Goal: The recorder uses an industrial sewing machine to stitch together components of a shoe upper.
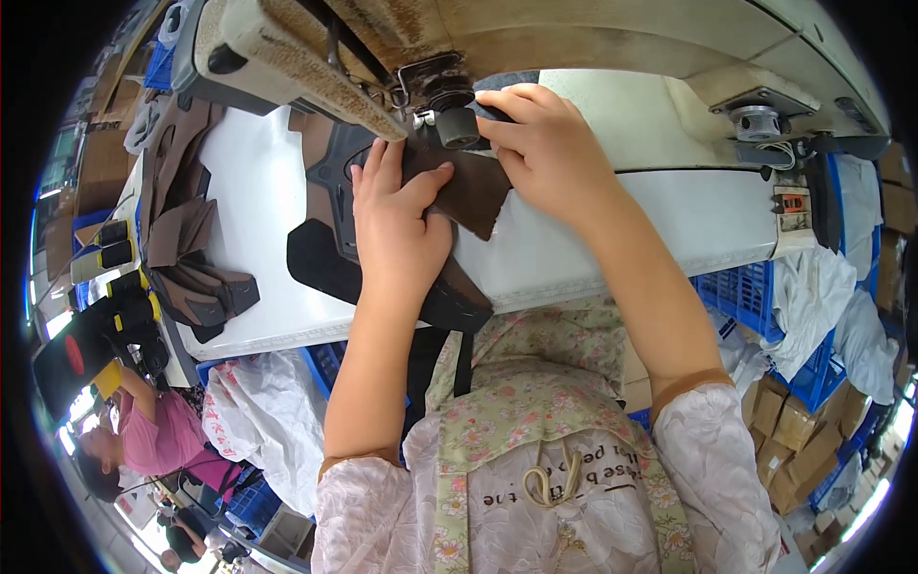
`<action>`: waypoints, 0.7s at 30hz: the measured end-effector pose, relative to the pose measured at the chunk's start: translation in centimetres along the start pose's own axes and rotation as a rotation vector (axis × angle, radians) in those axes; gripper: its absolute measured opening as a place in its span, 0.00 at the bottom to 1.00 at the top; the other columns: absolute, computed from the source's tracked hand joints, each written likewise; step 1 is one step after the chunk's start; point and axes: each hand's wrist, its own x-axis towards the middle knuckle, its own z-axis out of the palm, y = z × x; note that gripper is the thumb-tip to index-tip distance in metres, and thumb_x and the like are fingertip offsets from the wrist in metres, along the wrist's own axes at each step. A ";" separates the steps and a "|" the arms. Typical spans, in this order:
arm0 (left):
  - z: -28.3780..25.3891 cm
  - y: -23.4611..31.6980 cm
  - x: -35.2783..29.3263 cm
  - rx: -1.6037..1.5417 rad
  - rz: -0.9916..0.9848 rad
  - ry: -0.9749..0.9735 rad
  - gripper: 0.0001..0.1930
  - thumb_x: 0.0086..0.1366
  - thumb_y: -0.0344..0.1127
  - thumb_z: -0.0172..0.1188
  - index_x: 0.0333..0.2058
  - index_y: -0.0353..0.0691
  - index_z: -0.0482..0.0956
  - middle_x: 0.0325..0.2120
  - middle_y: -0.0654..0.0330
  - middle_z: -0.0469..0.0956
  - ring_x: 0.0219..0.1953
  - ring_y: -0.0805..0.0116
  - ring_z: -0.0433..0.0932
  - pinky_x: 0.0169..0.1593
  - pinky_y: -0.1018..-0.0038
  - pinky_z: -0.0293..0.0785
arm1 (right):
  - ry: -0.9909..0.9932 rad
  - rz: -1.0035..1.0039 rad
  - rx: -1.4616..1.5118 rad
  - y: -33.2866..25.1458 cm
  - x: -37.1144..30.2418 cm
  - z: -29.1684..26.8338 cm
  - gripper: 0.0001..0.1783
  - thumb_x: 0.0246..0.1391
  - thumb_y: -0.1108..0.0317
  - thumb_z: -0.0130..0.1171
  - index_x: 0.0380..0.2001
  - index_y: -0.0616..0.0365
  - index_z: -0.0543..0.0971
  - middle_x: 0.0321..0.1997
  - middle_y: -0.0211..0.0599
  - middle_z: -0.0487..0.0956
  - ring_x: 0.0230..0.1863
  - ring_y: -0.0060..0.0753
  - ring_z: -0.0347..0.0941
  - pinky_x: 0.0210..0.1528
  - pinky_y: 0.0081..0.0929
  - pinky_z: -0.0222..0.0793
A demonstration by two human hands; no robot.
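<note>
Brown piece [475,198]: lying over the counter [545,277], at the roller [457,127]. Left hand [402,218]: fingers resting spread on it. Right hand [550,148]: fingers resting bent beside the roller, hold unclear. Possible faults: uneven pressure skewing it; straying fingertips getting pinched.

White tabletop [251,177], piled brown pieces [182,234], dark-brown workpiece [476,196]

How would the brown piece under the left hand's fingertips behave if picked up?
The brown piece is probably light, since it looks thin. Its crisp, straight edges suggest some stiffness. Rolling seems unlikely, given its flat shape.
</note>
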 end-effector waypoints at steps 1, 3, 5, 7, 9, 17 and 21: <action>0.1 0.1 0.0 0.007 -0.004 -0.004 0.25 0.45 0.21 0.52 0.43 0.44 0.85 0.56 0.39 0.70 0.64 0.39 0.63 0.69 0.51 0.51 | 0.000 0.007 0.004 0.1 0.0 -0.1 0.15 0.46 0.74 0.60 0.39 0.51 0.84 0.49 0.31 0.80 0.54 0.37 0.72 0.53 0.37 0.70; 0.2 0.1 0.0 0.016 -0.013 -0.005 0.26 0.46 0.21 0.52 0.44 0.46 0.85 0.56 0.40 0.70 0.64 0.40 0.63 0.69 0.50 0.51 | 0.001 0.006 0.016 0.0 0.1 0.0 0.15 0.46 0.74 0.60 0.39 0.51 0.85 0.49 0.32 0.80 0.54 0.37 0.72 0.53 0.37 0.70; 0.2 0.1 -0.1 0.025 -0.022 -0.005 0.26 0.46 0.21 0.52 0.44 0.47 0.85 0.57 0.40 0.70 0.65 0.40 0.63 0.70 0.49 0.50 | 0.003 0.005 0.025 0.1 0.2 0.1 0.14 0.46 0.74 0.60 0.39 0.51 0.85 0.49 0.32 0.80 0.54 0.37 0.72 0.53 0.37 0.71; 0.1 0.0 -0.2 0.036 -0.006 -0.012 0.27 0.46 0.20 0.52 0.46 0.48 0.85 0.57 0.41 0.70 0.65 0.41 0.62 0.70 0.50 0.49 | 0.018 -0.006 0.022 0.0 0.2 0.2 0.14 0.47 0.73 0.60 0.38 0.50 0.85 0.49 0.32 0.80 0.54 0.37 0.73 0.53 0.37 0.71; 0.1 0.1 -0.2 0.031 0.004 -0.011 0.27 0.46 0.20 0.51 0.45 0.49 0.85 0.58 0.42 0.70 0.65 0.42 0.62 0.70 0.50 0.49 | 0.018 0.000 0.022 0.1 0.1 0.2 0.14 0.47 0.73 0.60 0.38 0.50 0.85 0.49 0.31 0.80 0.54 0.37 0.73 0.53 0.37 0.71; -0.4 -0.5 0.0 -0.075 -0.030 -0.034 0.26 0.46 0.19 0.50 0.42 0.47 0.87 0.60 0.41 0.68 0.67 0.43 0.61 0.71 0.52 0.46 | -0.003 0.000 0.025 0.1 0.2 0.4 0.14 0.48 0.73 0.60 0.40 0.50 0.84 0.50 0.31 0.80 0.55 0.37 0.72 0.55 0.38 0.70; 0.1 -0.5 0.0 -0.097 -0.009 0.014 0.23 0.46 0.21 0.52 0.39 0.47 0.87 0.59 0.39 0.69 0.66 0.40 0.61 0.70 0.48 0.47 | -0.012 0.003 0.014 0.1 0.2 0.3 0.15 0.48 0.73 0.60 0.40 0.50 0.84 0.50 0.32 0.80 0.55 0.38 0.72 0.56 0.39 0.69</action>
